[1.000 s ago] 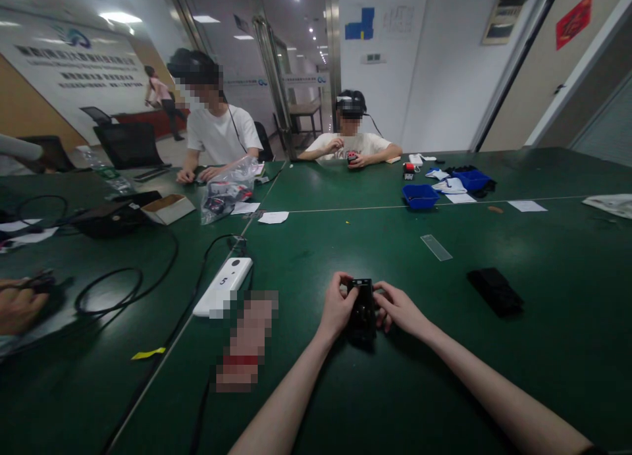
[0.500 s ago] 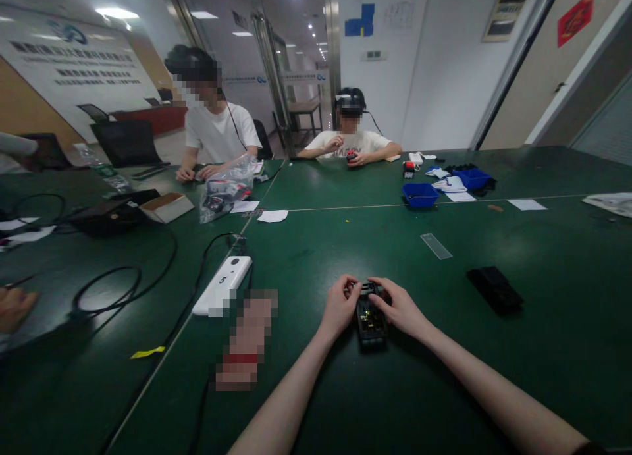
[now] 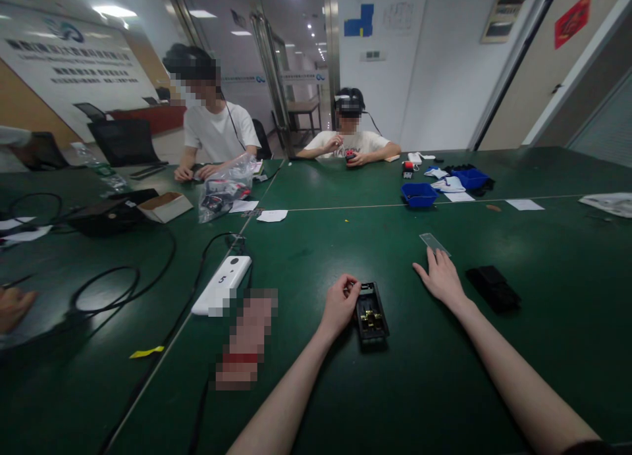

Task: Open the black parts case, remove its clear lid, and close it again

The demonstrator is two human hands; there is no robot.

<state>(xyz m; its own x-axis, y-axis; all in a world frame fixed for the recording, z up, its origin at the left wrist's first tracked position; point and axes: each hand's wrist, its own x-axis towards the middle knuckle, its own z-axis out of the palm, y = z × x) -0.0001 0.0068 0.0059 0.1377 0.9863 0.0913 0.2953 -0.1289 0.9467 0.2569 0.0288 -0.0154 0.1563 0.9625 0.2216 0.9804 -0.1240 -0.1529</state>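
Observation:
My left hand [image 3: 342,302] is closed on the upper left edge of a black rectangular housing [image 3: 372,313]. The housing lies on the green table, its inner side facing up and brass-coloured metal parts showing inside. To the right, my right hand [image 3: 441,277] is open, fingers stretched forward. Its fingertips are over the near end of a thin, clear rectangular strip [image 3: 430,241], and whether they press on it I cannot tell. A black pouch-like object [image 3: 494,288] lies just right of that hand.
A white device marked 5 [image 3: 224,285] and a blurred-out pinkish item [image 3: 251,336] lie left, near black cables [image 3: 106,303]. Blue trays [image 3: 419,195] and papers [image 3: 525,205] are farther back. Two people [image 3: 217,129] [image 3: 349,142] sit across the table. Another person's hand [image 3: 17,310] shows at far left.
My right hand has let go of the housing and moved right and forward to the clear strip. My left hand has stayed on the housing, whose inside is now more fully exposed.

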